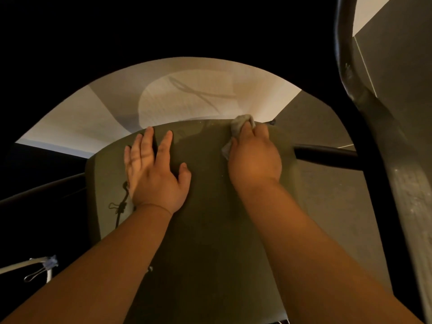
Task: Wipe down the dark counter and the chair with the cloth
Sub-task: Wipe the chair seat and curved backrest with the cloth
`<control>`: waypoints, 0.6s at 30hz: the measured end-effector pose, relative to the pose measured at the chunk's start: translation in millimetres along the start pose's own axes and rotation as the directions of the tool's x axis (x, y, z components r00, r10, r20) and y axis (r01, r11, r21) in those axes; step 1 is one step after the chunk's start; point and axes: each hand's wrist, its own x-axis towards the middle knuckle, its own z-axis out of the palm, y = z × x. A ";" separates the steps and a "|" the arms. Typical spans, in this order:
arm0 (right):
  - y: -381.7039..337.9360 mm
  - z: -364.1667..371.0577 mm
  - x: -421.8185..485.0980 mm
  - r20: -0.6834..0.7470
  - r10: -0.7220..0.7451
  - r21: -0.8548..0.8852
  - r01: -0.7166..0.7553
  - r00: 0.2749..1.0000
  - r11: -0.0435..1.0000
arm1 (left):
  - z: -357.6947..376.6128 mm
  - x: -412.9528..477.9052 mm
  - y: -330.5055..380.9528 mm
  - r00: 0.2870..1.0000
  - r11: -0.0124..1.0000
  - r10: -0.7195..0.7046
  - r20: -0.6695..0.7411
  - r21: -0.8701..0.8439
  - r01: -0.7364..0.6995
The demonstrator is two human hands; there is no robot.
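Wiping of the chair point(205, 230) is the step in hand: left hand point(154, 174) lies flat, fingers spread, on its seat; right hand point(253, 157) grips the bunched cloth point(243, 123) at the far edge. Next, likely, strokes back across the seat.

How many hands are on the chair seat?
2. The left hand lies flat on the left of the chair seat; the right hand holds a cloth against its far edge.
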 end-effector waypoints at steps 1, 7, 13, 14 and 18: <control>-0.5 2.9 -5.2 0.007 -0.026 -0.007 0.026 1.000 1.000 | -0.1 0.0 -0.4 1.000 1.000 -0.004 0.002 0.000 0.004; 42.7 -4.0 -19.3 -0.097 0.256 -0.056 -0.262 0.962 0.963 | 0.1 -0.1 -0.1 1.000 1.000 -0.007 -0.002 -0.015 0.007; -7.1 5.5 -1.0 -0.052 0.114 0.058 -0.111 0.992 0.992 | 2.5 -0.6 -1.9 1.000 1.000 0.001 -0.018 -0.010 -0.001; -14.9 8.0 -2.7 -0.021 0.021 0.050 -0.020 1.000 0.999 | 2.6 -0.8 -1.9 1.000 1.000 0.003 -0.018 -0.013 -0.003; -3.3 2.4 4.6 -0.018 -0.114 -0.061 0.112 0.993 0.992 | 2.7 -0.4 -0.6 1.000 1.000 -0.004 -0.009 -0.014 0.003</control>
